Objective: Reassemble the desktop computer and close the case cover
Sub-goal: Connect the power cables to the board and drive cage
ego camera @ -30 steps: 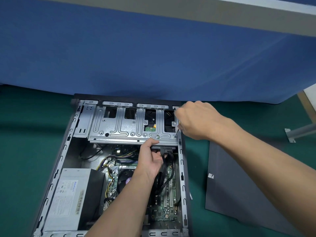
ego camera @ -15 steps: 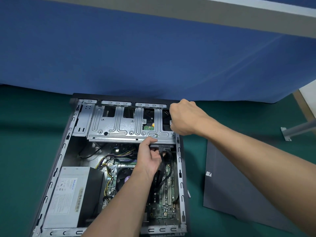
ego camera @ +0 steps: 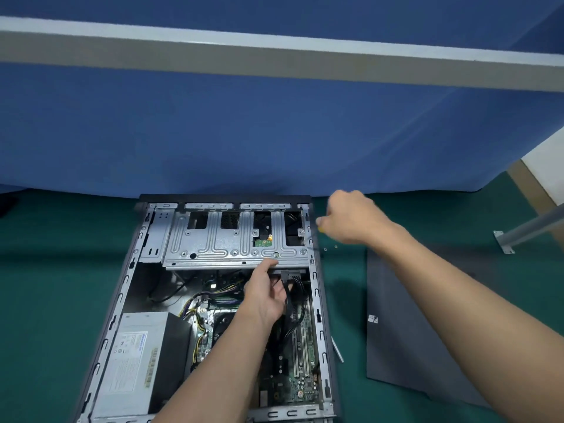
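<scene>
The open computer case [ego camera: 122, 300] lies on its side on the green mat. A silver drive cage [ego camera: 213, 242] spans its far end. My left hand [ego camera: 265, 294] grips the cage's near edge, thumb on top and fingers underneath, beside a black cable plug [ego camera: 293, 274]. My right hand [ego camera: 351, 221] is curled round a screwdriver [ego camera: 319, 229] with a yellow spot; its thin shaft slants down toward the case's right rail. The dark grey case cover [ego camera: 412, 331] lies flat on the mat to the right.
Two small screws [ego camera: 330, 248] lie on the mat just right of the case. The power supply [ego camera: 137, 358] fills the near left of the case, with the motherboard [ego camera: 302, 383] on the right. A blue partition [ego camera: 274, 132] stands behind, and a metal bracket leg [ego camera: 506, 242] at far right.
My right hand has drawn back from the cage's far right corner to outside the case rail. My left hand stays on the cage edge. The view tilted upward.
</scene>
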`<state>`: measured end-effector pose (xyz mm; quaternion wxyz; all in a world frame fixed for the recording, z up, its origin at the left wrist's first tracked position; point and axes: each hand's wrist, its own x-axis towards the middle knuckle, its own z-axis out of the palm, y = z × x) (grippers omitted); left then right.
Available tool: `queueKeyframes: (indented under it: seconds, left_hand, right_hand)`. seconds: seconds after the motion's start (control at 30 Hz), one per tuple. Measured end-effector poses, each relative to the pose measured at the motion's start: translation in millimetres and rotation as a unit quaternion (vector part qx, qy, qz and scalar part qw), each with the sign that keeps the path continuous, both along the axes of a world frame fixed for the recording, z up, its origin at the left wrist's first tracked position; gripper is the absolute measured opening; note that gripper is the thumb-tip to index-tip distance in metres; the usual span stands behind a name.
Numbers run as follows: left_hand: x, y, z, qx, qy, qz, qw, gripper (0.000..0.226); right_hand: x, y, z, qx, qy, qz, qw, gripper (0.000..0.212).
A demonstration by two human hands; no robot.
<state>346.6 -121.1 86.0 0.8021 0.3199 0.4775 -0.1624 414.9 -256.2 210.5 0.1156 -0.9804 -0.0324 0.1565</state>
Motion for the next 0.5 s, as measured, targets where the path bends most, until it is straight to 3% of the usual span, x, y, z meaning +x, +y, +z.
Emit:
queueKeyframes:
  seconds: [0.13,0.2,0.27,0.3,0.37,0.43,0.5]
  left_hand:
    - [-3,-11,12,0.155,0.024,-0.049,0.986,0.023]
    - [-9,-26,20,0.298,0.031,-0.125,0.946,0.024]
    - [-20,-43,25,0.406,0.009,-0.209,0.890,0.043]
    - [-26,-52,25,0.466,-0.009,-0.264,0.845,0.058]
    - [-45,-68,18,0.603,-0.052,-0.369,0.706,0.081]
    - [-64,-80,9,0.681,-0.132,-0.420,0.586,0.084]
    - [-81,-88,-3,0.700,-0.189,-0.468,0.505,0.085]
  right_hand:
    - [-28,-55,-30,0.208,-0.029,-0.164,0.964,0.013]
    - [-57,-70,-65,0.277,-0.032,-0.257,0.925,0.008]
    - [-89,-78,-106,0.309,-0.017,-0.343,0.887,0.013]
    - [-104,-79,-125,0.295,-0.010,-0.364,0.883,0.014]
    - [-130,-78,-160,0.260,-0.004,-0.374,0.890,0.018]
    - [-148,-72,-182,0.220,-0.005,-0.360,0.907,0.017]
    - [-160,-66,-197,0.145,0.008,-0.337,0.930,0.012]
